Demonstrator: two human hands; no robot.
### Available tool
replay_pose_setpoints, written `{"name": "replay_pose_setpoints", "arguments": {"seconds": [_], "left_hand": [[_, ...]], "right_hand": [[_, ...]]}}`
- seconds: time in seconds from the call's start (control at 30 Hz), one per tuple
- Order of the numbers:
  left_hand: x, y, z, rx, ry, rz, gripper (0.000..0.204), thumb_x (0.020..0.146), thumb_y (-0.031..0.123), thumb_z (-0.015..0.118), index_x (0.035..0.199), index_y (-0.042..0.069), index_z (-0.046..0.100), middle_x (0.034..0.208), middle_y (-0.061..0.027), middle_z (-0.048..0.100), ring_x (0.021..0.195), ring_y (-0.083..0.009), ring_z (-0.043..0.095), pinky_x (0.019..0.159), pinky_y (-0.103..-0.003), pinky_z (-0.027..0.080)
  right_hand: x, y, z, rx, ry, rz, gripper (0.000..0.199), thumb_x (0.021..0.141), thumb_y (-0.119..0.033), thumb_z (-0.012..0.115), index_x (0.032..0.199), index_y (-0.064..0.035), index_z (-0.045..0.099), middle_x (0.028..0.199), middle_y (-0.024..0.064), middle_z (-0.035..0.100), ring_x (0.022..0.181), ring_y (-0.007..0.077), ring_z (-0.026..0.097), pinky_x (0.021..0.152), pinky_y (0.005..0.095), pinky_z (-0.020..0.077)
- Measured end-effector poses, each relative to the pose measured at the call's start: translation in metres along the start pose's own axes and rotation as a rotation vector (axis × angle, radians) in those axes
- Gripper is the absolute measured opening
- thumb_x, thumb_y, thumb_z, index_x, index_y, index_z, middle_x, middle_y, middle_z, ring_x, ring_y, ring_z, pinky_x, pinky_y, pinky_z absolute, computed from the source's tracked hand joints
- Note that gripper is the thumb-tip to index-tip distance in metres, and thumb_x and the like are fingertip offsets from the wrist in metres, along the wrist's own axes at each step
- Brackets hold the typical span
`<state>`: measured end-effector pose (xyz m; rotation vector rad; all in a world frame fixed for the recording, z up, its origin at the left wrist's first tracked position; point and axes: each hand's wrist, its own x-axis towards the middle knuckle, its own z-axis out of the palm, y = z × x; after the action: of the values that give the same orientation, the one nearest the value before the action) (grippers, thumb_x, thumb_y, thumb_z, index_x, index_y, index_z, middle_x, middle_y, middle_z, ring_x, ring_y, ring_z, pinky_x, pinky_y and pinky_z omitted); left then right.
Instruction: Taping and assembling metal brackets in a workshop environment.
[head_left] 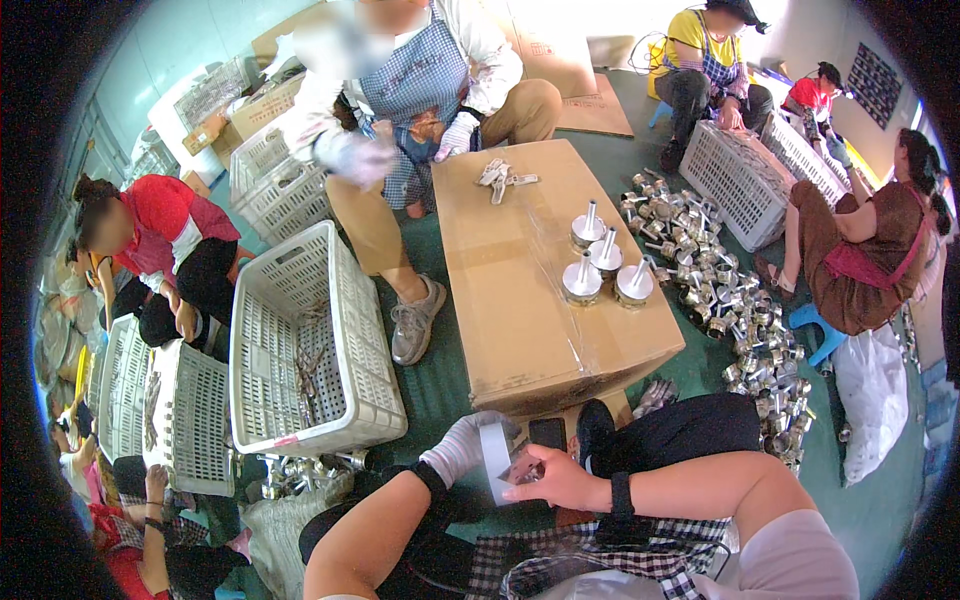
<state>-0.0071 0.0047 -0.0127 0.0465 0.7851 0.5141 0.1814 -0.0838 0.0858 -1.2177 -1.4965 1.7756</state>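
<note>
Low in front of me, beside the near edge of a large cardboard box [520,350], I hold a small white folded card piece [494,462]. It looks like a little open box; what lies in it is too small to make out. My left hand [462,445], in a pale glove, is closed on its left side. My bare right hand [560,482], with a black band at the wrist, pinches its right side. On the cardboard box stand several round metal cups [583,280] with upright tubes, and a few flat metal pieces [500,178] lie farther back.
A heap of similar metal parts [735,310] covers the floor at right. A white plastic crate [335,400] with thin metal pieces stands at left. A gloved co-worker [410,90] sits across the box; others sit around. A dark phone-like slab [547,432] lies near my hands.
</note>
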Motion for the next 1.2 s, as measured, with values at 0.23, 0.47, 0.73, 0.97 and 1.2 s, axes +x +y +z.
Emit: {"name": "replay_pose_setpoints", "arguments": {"seconds": [0.23, 0.47, 0.73, 0.97, 1.2], "left_hand": [[0.004, -0.001, -0.008, -0.004, -0.006, 0.003, 0.021, 0.084, 0.014, 0.049, 0.096, -0.002, 0.055, 0.092, -0.0183, 0.060, 0.087, -0.0324, 0.057, 0.086, -0.044, 0.045], [-0.002, -0.001, 0.003, -0.008, 0.035, 0.008, 0.020, 0.084, 0.013, 0.048, 0.096, -0.002, 0.055, 0.093, -0.0182, 0.060, 0.088, -0.0326, 0.057, 0.086, -0.044, 0.045], [0.002, -0.002, -0.003, -0.030, 0.032, -0.007, 0.022, 0.085, 0.014, 0.048, 0.097, -0.003, 0.054, 0.095, -0.0195, 0.059, 0.090, -0.0336, 0.057, 0.086, -0.045, 0.045], [0.005, -0.001, -0.007, -0.017, 0.020, -0.009, 0.023, 0.085, 0.014, 0.047, 0.098, -0.003, 0.054, 0.097, -0.0204, 0.059, 0.092, -0.0346, 0.056, 0.089, -0.046, 0.044], [0.008, -0.002, -0.013, 0.043, -0.060, 0.015, 0.023, 0.085, 0.014, 0.047, 0.099, -0.003, 0.054, 0.098, -0.0205, 0.059, 0.095, -0.0344, 0.056, 0.092, -0.045, 0.042]], "right_hand": [[0.000, -0.001, 0.001, -0.001, -0.006, -0.015, 0.037, 0.071, -0.026, 0.075, 0.093, -0.0027, 0.055, 0.084, 0.0032, 0.058, 0.070, 0.0086, 0.052, 0.056, 0.0227, 0.0433], [0.001, 0.004, 0.001, -0.011, 0.017, -0.025, 0.038, 0.071, -0.027, 0.076, 0.091, -0.0026, 0.056, 0.083, 0.0032, 0.058, 0.068, 0.0085, 0.051, 0.056, 0.0226, 0.0425], [0.000, 0.000, 0.001, -0.015, 0.006, -0.010, 0.038, 0.070, -0.027, 0.076, 0.091, -0.0029, 0.056, 0.084, 0.0028, 0.059, 0.071, 0.0089, 0.052, 0.059, 0.0231, 0.0421], [0.002, 0.005, 0.001, -0.027, 0.008, -0.048, 0.038, 0.070, -0.027, 0.076, 0.092, -0.0028, 0.056, 0.085, 0.0033, 0.060, 0.073, 0.0095, 0.052, 0.060, 0.0229, 0.0426], [0.000, -0.002, 0.000, -0.006, 0.001, 0.017, 0.039, 0.070, -0.027, 0.076, 0.092, -0.0023, 0.056, 0.086, 0.0039, 0.060, 0.076, 0.0102, 0.054, 0.065, 0.0238, 0.0437]]}}
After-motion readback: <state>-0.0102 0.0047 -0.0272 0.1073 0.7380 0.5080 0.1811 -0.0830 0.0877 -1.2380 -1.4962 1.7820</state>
